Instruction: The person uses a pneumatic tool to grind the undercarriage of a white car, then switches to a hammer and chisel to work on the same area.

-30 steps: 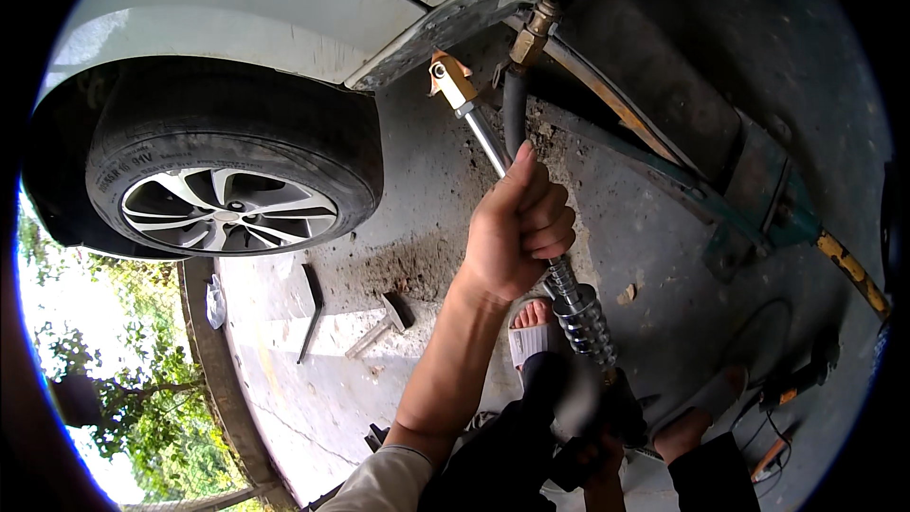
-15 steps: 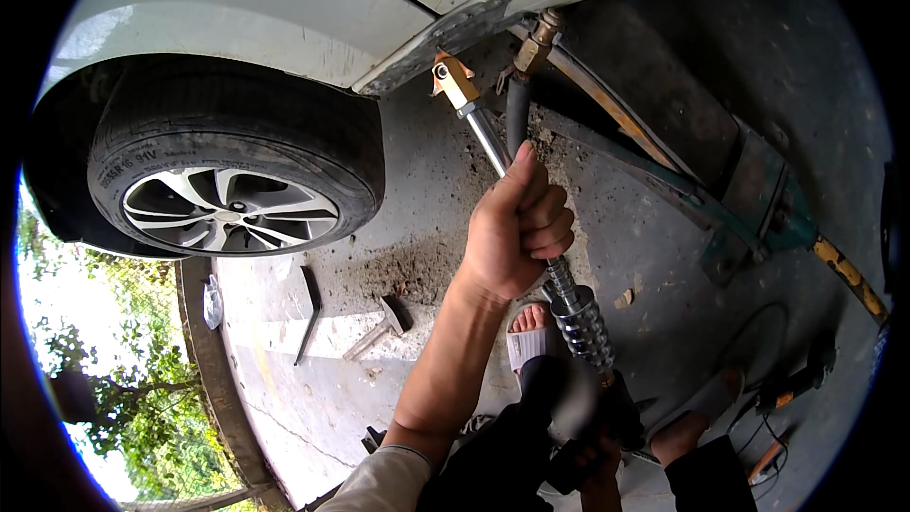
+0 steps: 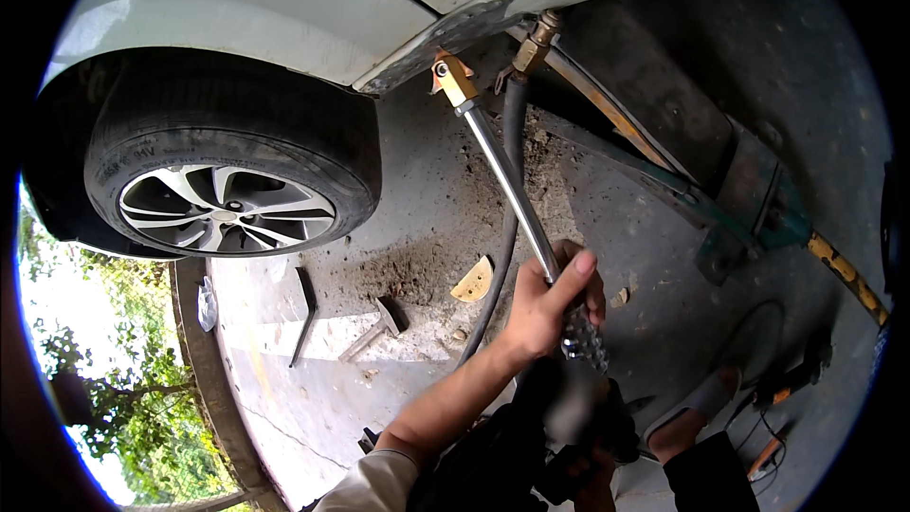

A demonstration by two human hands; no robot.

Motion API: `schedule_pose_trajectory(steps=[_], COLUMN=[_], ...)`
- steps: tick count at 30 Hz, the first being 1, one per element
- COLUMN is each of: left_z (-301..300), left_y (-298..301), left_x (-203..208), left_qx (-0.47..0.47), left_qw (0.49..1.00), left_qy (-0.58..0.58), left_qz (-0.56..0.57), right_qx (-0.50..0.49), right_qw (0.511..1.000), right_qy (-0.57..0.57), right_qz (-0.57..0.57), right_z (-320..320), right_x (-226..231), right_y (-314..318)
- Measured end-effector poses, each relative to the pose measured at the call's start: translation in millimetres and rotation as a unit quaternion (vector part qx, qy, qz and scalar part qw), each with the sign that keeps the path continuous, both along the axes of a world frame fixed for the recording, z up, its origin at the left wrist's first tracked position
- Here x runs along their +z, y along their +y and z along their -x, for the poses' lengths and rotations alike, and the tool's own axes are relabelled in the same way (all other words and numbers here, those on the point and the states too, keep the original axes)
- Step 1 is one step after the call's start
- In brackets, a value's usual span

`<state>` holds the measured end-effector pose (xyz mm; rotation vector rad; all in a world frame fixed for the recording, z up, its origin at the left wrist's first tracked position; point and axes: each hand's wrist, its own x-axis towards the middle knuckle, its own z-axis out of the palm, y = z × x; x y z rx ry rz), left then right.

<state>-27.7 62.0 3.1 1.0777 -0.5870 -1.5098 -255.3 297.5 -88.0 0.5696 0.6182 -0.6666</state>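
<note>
A slide hammer (image 3: 509, 185) with a chrome rod runs slantwise down from the car's dented, grey-scraped sill (image 3: 450, 35). Its brass-coloured head (image 3: 454, 82) meets a copper-coloured piece at the sill's lower edge. My left hand (image 3: 550, 303) is closed round the rod, thumb uppermost, just above a bumpy chrome section (image 3: 585, 341). Farther down, in shadow at the lower edge, my right hand (image 3: 595, 479) appears closed on the tool's black lower end. My dark clothing and a blurred patch partly hide that end.
Left stands the car wheel (image 3: 226, 209). A hammer (image 3: 381, 324), a thin dark bar (image 3: 302, 316) and a yellowish half-round piece (image 3: 472, 280) lie on the floor. A dark hose (image 3: 513, 133) hangs beside the rod. On the right sits a green floor jack (image 3: 758, 199); cables lie below it.
My left hand has slid down the rod toward the bumpy chrome section, baring more of the rod. The yellowish half-round piece and more hose now show. The brass-coloured head stays at the sill.
</note>
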Motion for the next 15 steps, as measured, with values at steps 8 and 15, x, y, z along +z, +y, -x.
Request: schedule_pose_trajectory(steps=[8,15], left_z=[-21.3,-4.5], left_y=[-32.4,-8.9], left_x=[22.2,5.1], left_qx=[0.021,-0.084], left_qw=[0.995,0.994], left_qy=[-0.097,-0.072], left_qz=[-0.002,-0.022], right_qx=[-0.025,-0.019], right_qw=[0.999,1.0], right_qy=[-0.034,-0.017], right_qz=[-0.005,0.003], right_z=[7.1,16.4], right_x=[-12.7,-29.4], right_y=[9.0,16.4])
